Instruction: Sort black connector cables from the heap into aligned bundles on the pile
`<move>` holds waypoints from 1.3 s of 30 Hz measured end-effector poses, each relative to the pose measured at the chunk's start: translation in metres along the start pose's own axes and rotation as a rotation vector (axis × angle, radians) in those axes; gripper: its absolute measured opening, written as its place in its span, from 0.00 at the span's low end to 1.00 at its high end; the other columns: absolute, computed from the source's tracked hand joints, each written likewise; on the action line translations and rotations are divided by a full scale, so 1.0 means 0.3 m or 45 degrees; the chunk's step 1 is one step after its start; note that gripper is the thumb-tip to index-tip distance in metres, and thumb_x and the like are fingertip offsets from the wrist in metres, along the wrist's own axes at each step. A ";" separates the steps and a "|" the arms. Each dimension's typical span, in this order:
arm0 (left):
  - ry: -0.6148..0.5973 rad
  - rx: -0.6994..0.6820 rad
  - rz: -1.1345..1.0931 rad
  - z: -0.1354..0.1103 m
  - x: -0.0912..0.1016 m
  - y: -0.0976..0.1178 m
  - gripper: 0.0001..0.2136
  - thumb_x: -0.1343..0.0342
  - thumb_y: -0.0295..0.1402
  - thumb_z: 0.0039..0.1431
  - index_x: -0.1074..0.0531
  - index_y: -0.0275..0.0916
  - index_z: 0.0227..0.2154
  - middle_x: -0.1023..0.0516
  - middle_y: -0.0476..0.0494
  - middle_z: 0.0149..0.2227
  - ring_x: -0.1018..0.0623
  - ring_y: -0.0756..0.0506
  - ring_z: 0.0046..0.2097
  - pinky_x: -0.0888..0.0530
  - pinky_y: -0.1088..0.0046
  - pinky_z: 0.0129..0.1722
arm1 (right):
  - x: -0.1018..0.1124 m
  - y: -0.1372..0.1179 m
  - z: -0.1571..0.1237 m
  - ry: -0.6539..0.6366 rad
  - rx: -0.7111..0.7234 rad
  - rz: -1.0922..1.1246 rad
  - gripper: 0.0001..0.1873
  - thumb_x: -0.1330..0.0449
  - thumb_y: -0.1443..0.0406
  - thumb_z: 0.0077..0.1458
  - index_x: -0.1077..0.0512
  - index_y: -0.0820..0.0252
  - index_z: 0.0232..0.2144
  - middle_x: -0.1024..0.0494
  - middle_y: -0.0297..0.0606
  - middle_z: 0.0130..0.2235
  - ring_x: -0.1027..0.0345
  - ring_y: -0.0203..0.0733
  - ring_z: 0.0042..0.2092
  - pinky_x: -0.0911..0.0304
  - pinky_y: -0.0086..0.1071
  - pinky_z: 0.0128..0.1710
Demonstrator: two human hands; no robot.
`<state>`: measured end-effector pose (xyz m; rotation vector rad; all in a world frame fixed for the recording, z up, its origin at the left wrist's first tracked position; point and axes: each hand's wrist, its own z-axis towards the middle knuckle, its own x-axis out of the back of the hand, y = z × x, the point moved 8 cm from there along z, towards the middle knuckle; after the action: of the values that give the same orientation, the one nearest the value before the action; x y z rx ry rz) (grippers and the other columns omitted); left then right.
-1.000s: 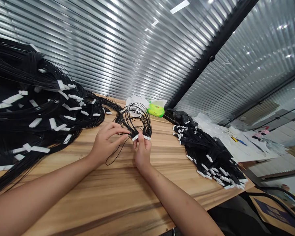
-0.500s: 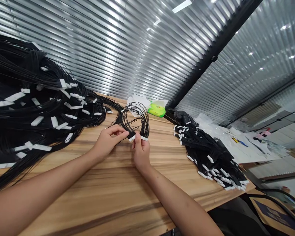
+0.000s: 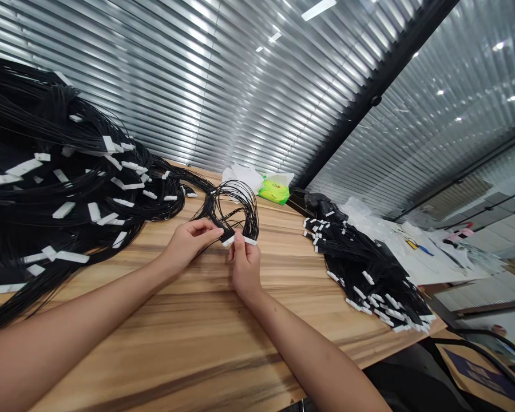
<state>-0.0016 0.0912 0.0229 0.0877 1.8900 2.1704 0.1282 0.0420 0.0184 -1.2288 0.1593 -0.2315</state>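
A loop of thin black wires [image 3: 252, 206] curves above my hands over the wooden table. My right hand [image 3: 246, 268] is closed, its thumb on top of the white connectors [image 3: 251, 241] where the wires end. The connectors stick out on both sides of the thumb. My left hand [image 3: 187, 243] pinches thumb and index finger beside the left end of the connectors, at the black wires there. Which single wire it holds is too small to make out.
A large heap of black wires with white connectors [image 3: 64, 171] covers the left side. Another wire bundle [image 3: 369, 269] lies near the table's right edge. A green tissue pack [image 3: 273, 190] stands at the back, before the metal blinds [image 3: 175, 74]. A wooden table [image 3: 189, 343] spans the front.
Both hands stay in almost the same grip. The wire loop and connectors have shifted very slightly to the left.
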 end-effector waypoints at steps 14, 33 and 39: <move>0.094 -0.038 0.124 -0.004 0.020 -0.010 0.12 0.34 0.41 0.43 0.22 0.38 0.26 0.21 0.47 0.27 0.27 0.49 0.30 0.32 0.75 0.30 | 0.012 0.011 0.011 0.061 -0.039 -0.004 0.25 0.50 0.47 0.58 0.41 0.57 0.18 0.42 0.27 0.18 0.49 0.32 0.22 0.49 0.29 0.24; 0.076 -0.021 0.095 0.001 0.017 -0.009 0.12 0.35 0.41 0.41 0.25 0.36 0.22 0.35 0.53 0.19 0.39 0.53 0.24 0.42 0.76 0.23 | 0.011 -0.006 0.002 0.010 0.074 -0.300 0.21 0.51 0.51 0.61 0.31 0.60 0.27 0.35 0.31 0.21 0.42 0.36 0.25 0.46 0.29 0.26; 0.057 -0.096 0.140 -0.006 0.009 0.009 0.10 0.37 0.40 0.44 0.24 0.37 0.25 0.37 0.53 0.19 0.38 0.52 0.24 0.41 0.76 0.24 | 0.016 0.002 0.008 0.019 0.056 -0.306 0.21 0.52 0.52 0.61 0.32 0.59 0.26 0.36 0.30 0.20 0.42 0.36 0.24 0.45 0.29 0.27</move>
<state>-0.0050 0.0898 0.0248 0.1324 1.8660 2.3319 0.1333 0.0431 0.0188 -1.2018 0.0187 -0.4502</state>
